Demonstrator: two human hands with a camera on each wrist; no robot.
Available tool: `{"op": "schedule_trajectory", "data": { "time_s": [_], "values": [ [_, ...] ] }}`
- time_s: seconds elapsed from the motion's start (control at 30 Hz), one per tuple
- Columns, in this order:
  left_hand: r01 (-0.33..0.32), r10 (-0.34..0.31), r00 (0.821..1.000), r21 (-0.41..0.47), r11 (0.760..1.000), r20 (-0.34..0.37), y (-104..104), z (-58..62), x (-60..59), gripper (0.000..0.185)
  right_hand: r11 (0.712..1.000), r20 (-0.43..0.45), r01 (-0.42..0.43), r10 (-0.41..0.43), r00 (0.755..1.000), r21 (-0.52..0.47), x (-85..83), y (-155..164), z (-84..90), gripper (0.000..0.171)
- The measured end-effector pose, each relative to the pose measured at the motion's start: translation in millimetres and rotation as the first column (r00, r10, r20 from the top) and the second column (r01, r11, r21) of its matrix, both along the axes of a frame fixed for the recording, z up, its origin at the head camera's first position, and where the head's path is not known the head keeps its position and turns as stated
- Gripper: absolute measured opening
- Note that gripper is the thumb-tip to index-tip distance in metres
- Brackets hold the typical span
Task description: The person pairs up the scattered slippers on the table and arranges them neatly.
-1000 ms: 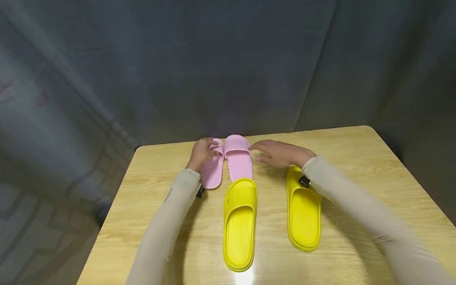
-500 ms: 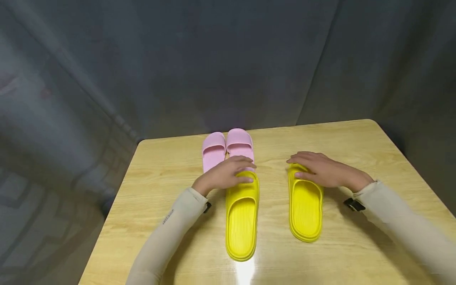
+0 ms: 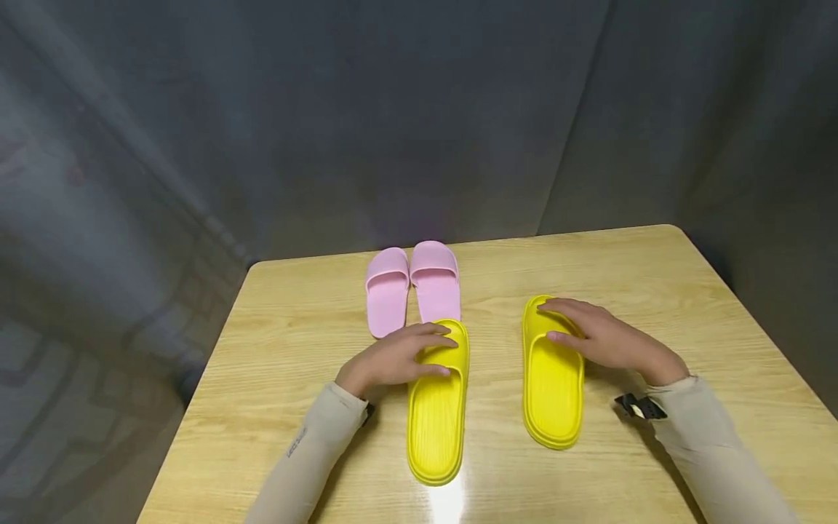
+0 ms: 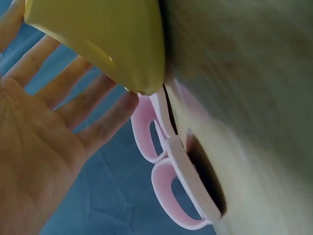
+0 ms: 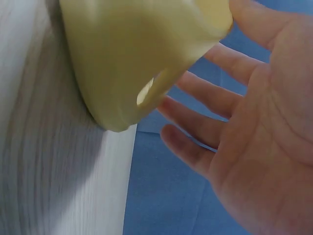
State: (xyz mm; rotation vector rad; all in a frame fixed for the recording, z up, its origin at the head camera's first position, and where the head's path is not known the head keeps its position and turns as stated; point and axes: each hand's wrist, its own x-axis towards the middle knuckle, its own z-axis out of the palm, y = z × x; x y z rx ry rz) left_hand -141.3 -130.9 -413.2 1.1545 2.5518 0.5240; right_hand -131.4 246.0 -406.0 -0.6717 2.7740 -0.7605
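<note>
Two yellow slippers lie side by side on the wooden table (image 3: 294, 320), toes pointing away from me. My left hand (image 3: 399, 356) rests with straight fingers across the strap of the left yellow slipper (image 3: 435, 415). The right yellow slipper (image 3: 553, 393) has my right hand (image 3: 599, 338) lying the same way on its strap. In the left wrist view the palm (image 4: 44, 142) is open, fingers spread beside the yellow toe (image 4: 107, 34). The right wrist view shows the open palm (image 5: 254, 122) against the yellow slipper (image 5: 132, 54).
A pair of pink slippers (image 3: 412, 287) stands together at the table's far edge, just beyond the left yellow slipper's toe, and shows again as the pink pair (image 4: 171, 161) in the left wrist view. Dark grey curtain surrounds the table. Bare wood lies left and right.
Both hands left the pink slippers, drew back toward me and settled on the straps of the yellow slippers. The pink pair stays at the far edge.
</note>
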Motion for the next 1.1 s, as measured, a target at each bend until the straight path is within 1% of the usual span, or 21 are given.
{"op": "schedule_trajectory", "data": {
  "time_s": [0.13,0.27,0.33,0.4,0.5,0.57,0.67,0.73,0.93,1.1],
  "values": [
    [-0.023,0.024,1.000,0.023,0.999,-0.013,-4,-3.0,4.3,0.057,1.000,0.034,0.011,-0.010,0.999,-0.010,-0.2,2,-2.3,0.060],
    [-0.031,0.033,0.998,0.047,0.998,-0.048,-7,-4.0,3.8,0.057,1.000,0.061,0.014,-0.015,0.998,0.014,-3.3,1,-0.7,0.064],
    [-0.034,0.036,0.998,0.056,0.998,-0.043,-7,-4.7,3.9,0.057,0.999,0.075,0.019,-0.021,0.997,0.027,-4.0,1,-0.3,0.064],
    [-0.038,0.039,0.999,0.062,0.997,-0.020,-8,-5.7,4.8,0.055,0.999,0.087,0.027,-0.030,0.996,0.033,-3.8,1,-0.5,0.064],
    [-0.045,0.044,0.999,0.071,0.996,0.015,-7,-7.3,7.2,0.054,0.999,0.092,0.031,-0.033,0.995,0.025,-2.3,2,-2.7,0.063],
    [-0.040,0.039,0.999,0.084,0.996,0.013,-6,-9.0,8.6,0.053,1.000,0.087,0.029,-0.030,0.996,0.013,-1.1,4,-5.9,0.061],
    [-0.032,0.033,0.999,0.093,0.995,-0.009,-2,-11.5,9.4,0.052,1.000,0.066,0.014,-0.014,0.998,-0.010,1.2,6,-10.5,0.058],
    [-0.035,0.036,0.999,0.100,0.994,-0.008,0,-13.4,9.7,0.052,1.000,0.056,0.007,-0.006,0.998,-0.017,2.5,7,-12.7,0.056],
    [-0.095,0.092,0.995,0.059,0.994,0.049,4,-16.0,12.3,0.053,0.999,0.055,0.010,-0.008,0.998,-0.033,4.9,7,-15.2,0.056],
    [-0.096,0.095,0.994,0.024,0.995,0.049,3,-14.4,13.6,0.054,1.000,0.062,-0.010,0.012,0.998,-0.026,6.0,5,-14.7,0.056]
  ]
}}
